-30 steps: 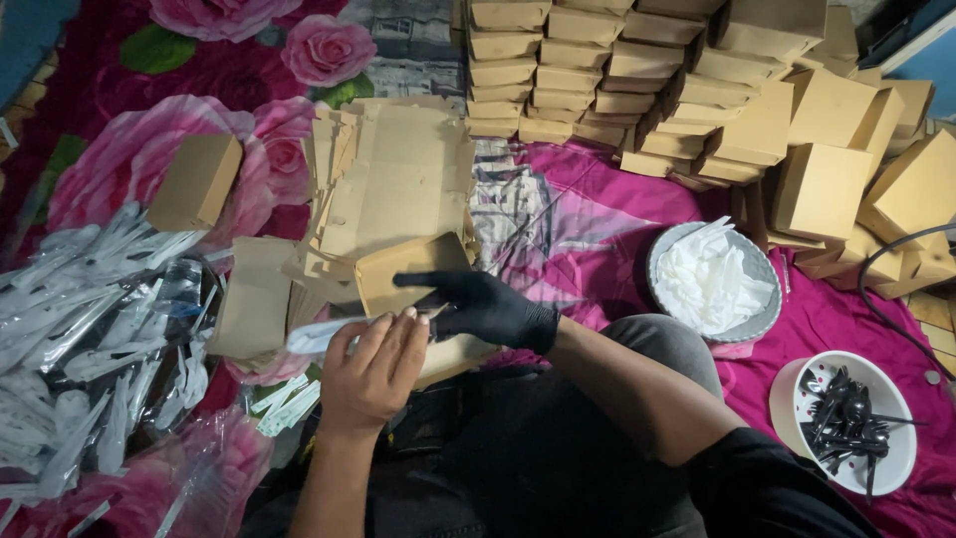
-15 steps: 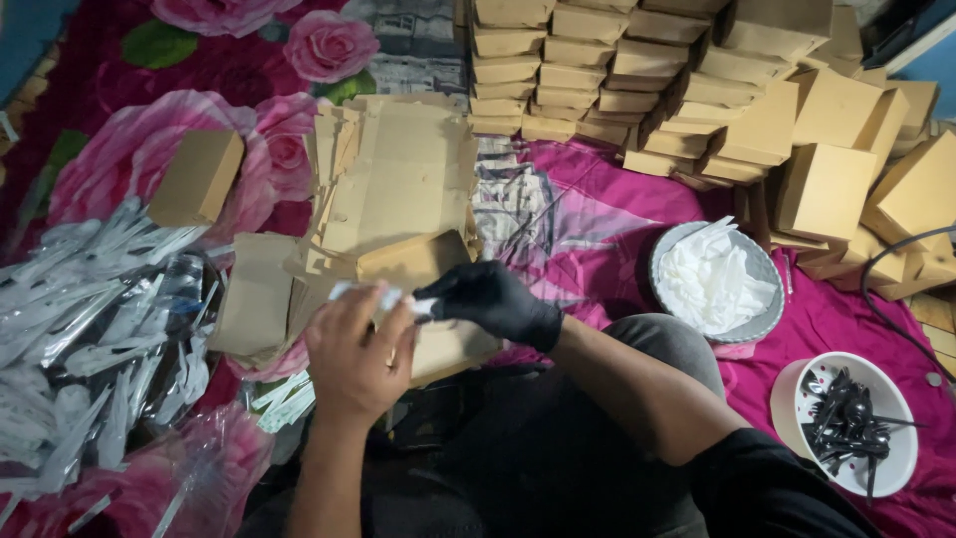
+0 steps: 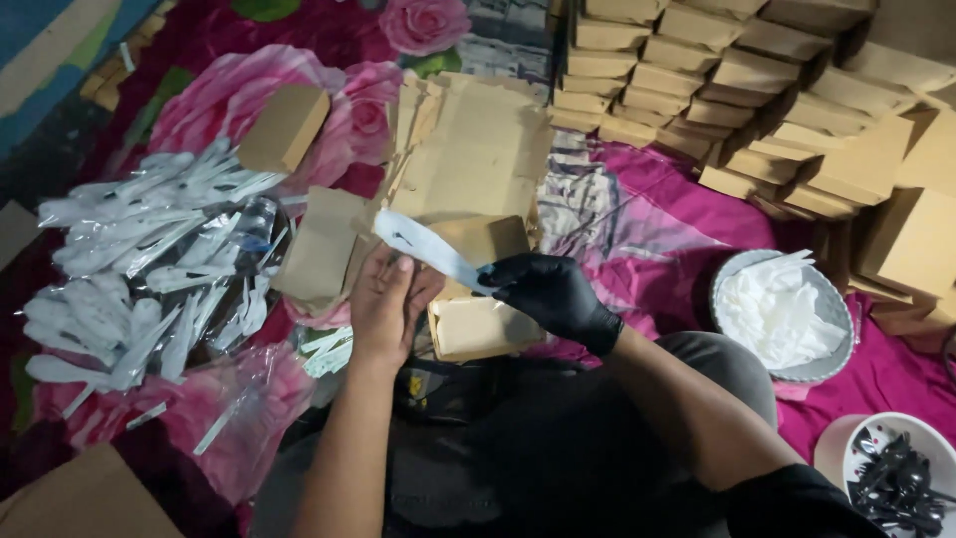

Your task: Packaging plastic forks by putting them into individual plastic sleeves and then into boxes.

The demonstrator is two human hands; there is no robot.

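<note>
While the bare left hand (image 3: 390, 304) cups a small brown box (image 3: 485, 321) at frame centre, steadying it, the gloved right hand (image 3: 553, 296) pinches a white wrapped packet (image 3: 430, 248) angled above it, beside heaped packets (image 3: 139, 269) at left

Brown cardboard boxes (image 3: 757, 90) stacked top right; flat brown box (image 3: 485, 327) under hands; wrapped cutlery packets (image 3: 149, 259) left.

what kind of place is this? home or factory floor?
Likely a home or small informal packing spot, worked on the floor: a rose-print blanket as the work surface, stacks of brown cardboard boxes, and a pile of wrapped white plastic cutlery. No benches or machines in view.
</note>
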